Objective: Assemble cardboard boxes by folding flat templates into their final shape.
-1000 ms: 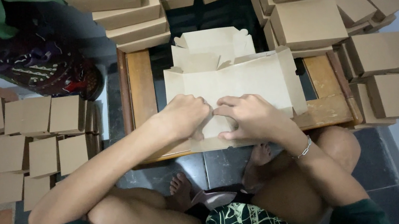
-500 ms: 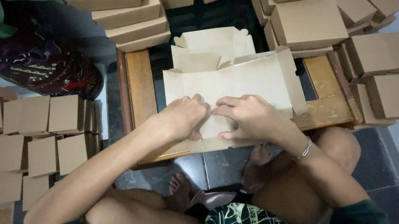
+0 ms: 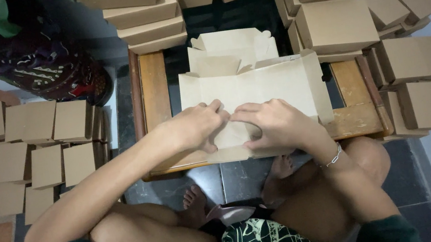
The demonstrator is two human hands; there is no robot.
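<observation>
Folding the flat cardboard box blank (image 3: 247, 86) on the low wooden table (image 3: 154, 84); our left hand (image 3: 194, 125) and right hand (image 3: 274, 124) press fingers-down on its near flap; we judge firm, even pressure along the crease keeps the fold square.

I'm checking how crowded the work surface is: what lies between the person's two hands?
In the head view only the flat cardboard box blank shows between the left hand and right hand.

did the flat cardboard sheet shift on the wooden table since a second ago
No. The flat cardboard sheet sits at the same spot on the wooden table, its right edge by the stacked boxes, under the left hand and right hand.
</observation>
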